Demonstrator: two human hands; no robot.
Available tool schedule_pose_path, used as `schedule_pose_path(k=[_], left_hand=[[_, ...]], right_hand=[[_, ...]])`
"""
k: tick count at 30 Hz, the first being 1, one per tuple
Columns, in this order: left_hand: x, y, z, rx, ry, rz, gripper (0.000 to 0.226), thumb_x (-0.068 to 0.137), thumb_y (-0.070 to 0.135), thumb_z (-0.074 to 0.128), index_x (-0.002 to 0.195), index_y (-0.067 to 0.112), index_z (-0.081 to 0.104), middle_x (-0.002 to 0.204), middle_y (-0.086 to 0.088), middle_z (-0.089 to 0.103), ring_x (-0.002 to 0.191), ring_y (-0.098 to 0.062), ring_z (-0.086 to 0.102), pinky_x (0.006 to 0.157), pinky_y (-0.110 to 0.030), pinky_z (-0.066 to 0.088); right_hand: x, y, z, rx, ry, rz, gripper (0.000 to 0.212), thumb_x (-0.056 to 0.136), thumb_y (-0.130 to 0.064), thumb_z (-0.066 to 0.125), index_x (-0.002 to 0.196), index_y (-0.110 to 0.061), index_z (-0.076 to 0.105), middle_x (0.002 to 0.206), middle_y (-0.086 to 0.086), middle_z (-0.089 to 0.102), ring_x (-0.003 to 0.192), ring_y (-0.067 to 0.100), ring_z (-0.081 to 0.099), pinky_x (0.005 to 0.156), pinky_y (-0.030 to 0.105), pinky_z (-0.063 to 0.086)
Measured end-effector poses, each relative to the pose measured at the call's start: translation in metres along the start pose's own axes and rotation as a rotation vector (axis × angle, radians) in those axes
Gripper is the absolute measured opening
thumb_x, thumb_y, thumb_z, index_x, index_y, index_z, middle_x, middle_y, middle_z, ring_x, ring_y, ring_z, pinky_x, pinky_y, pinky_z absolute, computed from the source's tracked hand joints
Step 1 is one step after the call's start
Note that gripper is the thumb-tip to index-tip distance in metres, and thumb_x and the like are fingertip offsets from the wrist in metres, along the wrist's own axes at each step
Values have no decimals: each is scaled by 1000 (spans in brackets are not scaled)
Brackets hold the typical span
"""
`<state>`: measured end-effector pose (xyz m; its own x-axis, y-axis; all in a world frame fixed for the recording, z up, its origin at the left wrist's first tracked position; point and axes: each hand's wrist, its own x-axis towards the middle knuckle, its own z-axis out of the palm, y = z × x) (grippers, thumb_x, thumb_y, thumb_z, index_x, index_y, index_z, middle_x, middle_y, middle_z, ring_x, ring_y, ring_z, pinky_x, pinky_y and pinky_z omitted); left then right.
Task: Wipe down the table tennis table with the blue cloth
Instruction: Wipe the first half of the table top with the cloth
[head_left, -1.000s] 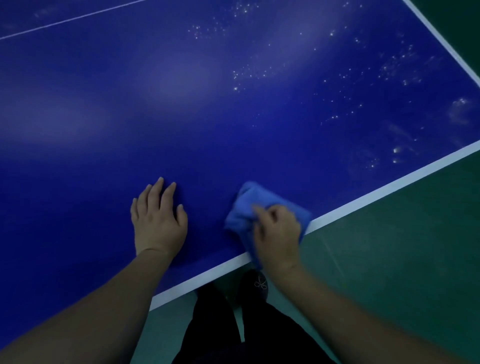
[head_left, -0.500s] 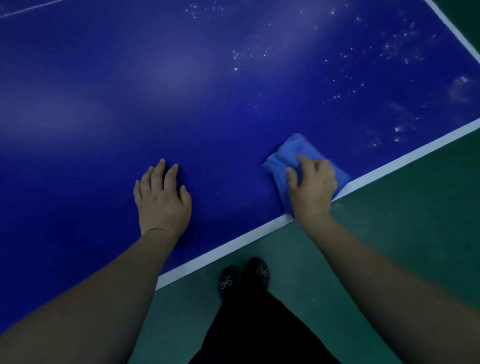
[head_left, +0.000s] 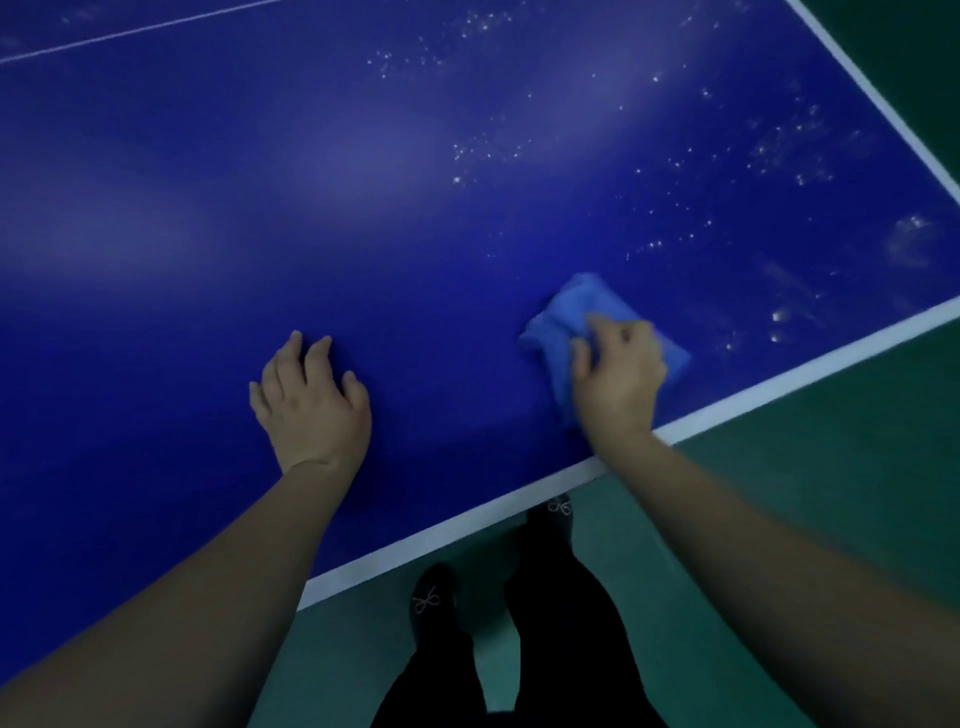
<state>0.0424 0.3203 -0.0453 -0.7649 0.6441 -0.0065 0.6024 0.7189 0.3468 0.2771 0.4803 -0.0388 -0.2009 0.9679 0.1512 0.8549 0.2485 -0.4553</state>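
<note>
Since the earlier frames your right hand (head_left: 618, 371) has carried the cloth (head_left: 582, 317) along the near edge of the table (head_left: 363, 218), away from your left hand (head_left: 311, 400) and toward the right corner. The left hand has stayed where it was, open and flat on the blue top, well apart from the cloth.

Now the cloth lies bunched on the table just inside the white near edge line, and your right hand presses on it with curled fingers that grip the folds. Part of the cloth sticks out beyond the fingers, toward the middle of the table and toward the corner.

What can go wrong here — the cloth is crumpled, so only a small part of it touches the top, and I judge a stroke may leave stripes not wiped. Many white specks (head_left: 769, 150) and some smears (head_left: 909, 244) remain near the right corner and further in; if your strokes stay close to the near edge, you will miss them. Your hand is also very near the edge — a fast pull toward you could drag the cloth off the table. You lean on the left hand, and it may leave a print on the top.
</note>
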Motion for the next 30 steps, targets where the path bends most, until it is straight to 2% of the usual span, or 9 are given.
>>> schedule_pose_path(k=[3, 5, 9, 12, 18, 22, 24, 26, 30], left_hand=[[3, 5, 5, 28, 53, -64, 47, 94, 30, 46, 138, 16, 44, 152, -7, 33, 139, -29, 27, 117, -55, 15], [3, 6, 6, 47, 68, -73, 46, 94, 29, 47, 138, 16, 45, 151, -7, 35, 138, -29, 29, 117, -55, 17], [4, 10, 2, 74, 47, -110, 47, 94, 27, 51, 139, 15, 46, 152, -7, 35, 139, -29, 29, 118, -53, 17], [5, 14, -1, 77, 40, -128, 47, 93, 25, 53, 139, 15, 48, 152, -7, 36, 139, -29, 30, 118, -53, 17], [4, 16, -6, 73, 37, -152, 56, 87, 36, 43, 139, 15, 49, 151, -7, 37, 138, -31, 32, 118, -51, 17], [5, 18, -7, 80, 20, -158, 56, 87, 36, 44, 139, 14, 49, 152, -7, 36, 137, -30, 31, 118, -51, 17], [5, 19, -8, 84, 16, -169, 56, 87, 36, 43, 139, 14, 49, 152, -6, 36, 137, -30, 31, 118, -50, 17], [6, 21, -9, 84, 14, -174, 56, 87, 35, 44, 138, 14, 49, 152, -7, 36, 136, -31, 33, 117, -51, 18], [5, 21, -9, 92, 12, -174, 57, 87, 38, 40, 138, 14, 49, 151, -6, 36, 135, -30, 33, 117, -52, 18]], right_hand=[[-2, -30, 19, 67, -234, -459, 30, 87, -26, 61, 114, -14, 68, 95, 13, 57, 83, 33, 53, 67, 41, 41], [30, -34, 25, 72, -257, -544, 30, 89, -28, 61, 115, -17, 67, 98, 12, 56, 85, 32, 52, 68, 39, 36], [117, -9, 29, 9, -120, -179, 36, 92, -31, 56, 126, -19, 60, 114, 14, 54, 103, 33, 52, 85, 46, 42], [120, -11, 25, 43, -15, -29, 35, 89, -23, 60, 123, -13, 62, 105, 16, 55, 93, 34, 53, 76, 46, 44], [106, -61, 49, 98, -363, -684, 30, 88, -26, 62, 117, -19, 66, 101, 11, 56, 91, 31, 53, 75, 39, 36], [192, -40, 61, 15, -179, -325, 36, 92, -31, 54, 126, -21, 60, 120, 13, 53, 109, 33, 51, 90, 42, 36], [206, -31, 60, 25, -23, -87, 37, 93, -29, 54, 128, -19, 59, 116, 13, 53, 105, 31, 52, 89, 42, 38], [191, -45, 64, 20, -2, -45, 36, 92, -26, 56, 127, -18, 59, 112, 13, 53, 100, 31, 51, 84, 42, 39], [163, -95, 81, 71, -325, -624, 33, 91, -26, 58, 123, -20, 62, 107, 11, 54, 98, 31, 51, 81, 41, 36]])
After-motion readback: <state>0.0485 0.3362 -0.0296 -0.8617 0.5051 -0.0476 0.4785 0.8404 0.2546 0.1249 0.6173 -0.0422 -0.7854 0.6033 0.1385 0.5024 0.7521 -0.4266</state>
